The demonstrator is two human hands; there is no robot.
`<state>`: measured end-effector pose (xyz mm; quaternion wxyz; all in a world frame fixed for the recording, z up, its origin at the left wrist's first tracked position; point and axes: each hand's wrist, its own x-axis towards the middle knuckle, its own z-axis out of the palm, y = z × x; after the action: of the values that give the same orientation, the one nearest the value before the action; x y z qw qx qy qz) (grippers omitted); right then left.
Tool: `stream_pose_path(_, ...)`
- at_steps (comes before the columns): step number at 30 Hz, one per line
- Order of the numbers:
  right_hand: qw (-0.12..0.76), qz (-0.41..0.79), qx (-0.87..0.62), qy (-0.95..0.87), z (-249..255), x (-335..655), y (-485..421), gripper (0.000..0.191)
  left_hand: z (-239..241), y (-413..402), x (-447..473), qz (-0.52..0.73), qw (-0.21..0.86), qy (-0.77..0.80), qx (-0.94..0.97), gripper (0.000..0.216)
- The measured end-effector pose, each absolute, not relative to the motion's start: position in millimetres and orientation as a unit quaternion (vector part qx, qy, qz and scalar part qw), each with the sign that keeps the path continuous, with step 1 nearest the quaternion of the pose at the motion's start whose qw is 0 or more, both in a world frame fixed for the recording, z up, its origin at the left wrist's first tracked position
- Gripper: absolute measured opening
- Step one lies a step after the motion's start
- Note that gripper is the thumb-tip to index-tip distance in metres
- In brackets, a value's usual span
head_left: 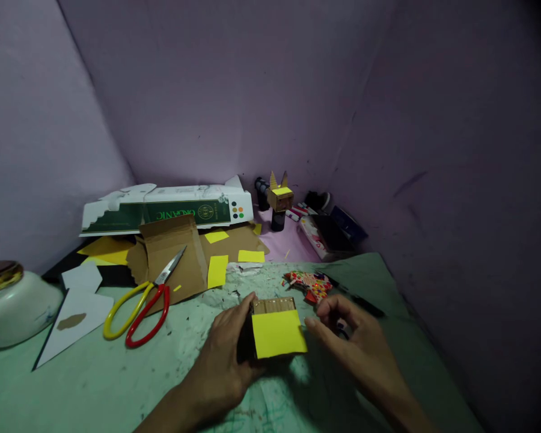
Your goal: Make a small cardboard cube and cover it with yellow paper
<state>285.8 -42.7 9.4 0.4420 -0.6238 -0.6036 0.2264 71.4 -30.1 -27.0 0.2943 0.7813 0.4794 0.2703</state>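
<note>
My left hand grips a small cardboard box with a yellow paper face by its left side, holding it just above the green mat. My right hand sits at the box's right edge, its fingers curled and one fingertip touching the yellow paper. A brown corrugated strip shows along the box's top edge.
Scissors with a yellow and a red handle lie at the left on brown cardboard with yellow paper squares. Behind are a white and green carton, a small cardboard figure, patterned paper and a white bowl-like dish.
</note>
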Motion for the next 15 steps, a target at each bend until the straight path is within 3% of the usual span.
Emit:
stream_pose_path(4,0.48,0.111,-0.528,-0.691,6.0,292.0,-52.3,0.002,-25.8,-31.7,63.0,0.272,0.286,0.497,0.772,0.102)
stream_pose_path(5,0.48,0.071,-0.5,-0.717,4.1,292.8,-55.2,0.007,-25.5,-33.5,59.0,0.287,0.271,0.494,0.774,0.103)
stream_pose_path(10,0.388,-0.117,-0.394,-0.825,-3.1,289.5,-64.6,0.028,-20.3,-43.8,48.2,0.394,0.068,0.372,0.838,0.065)
stream_pose_path(15,0.262,-0.154,-0.363,-0.881,-6.3,279.0,-61.5,0.038,-21.6,-45.3,67.5,0.333,-0.048,0.315,0.888,0.052)
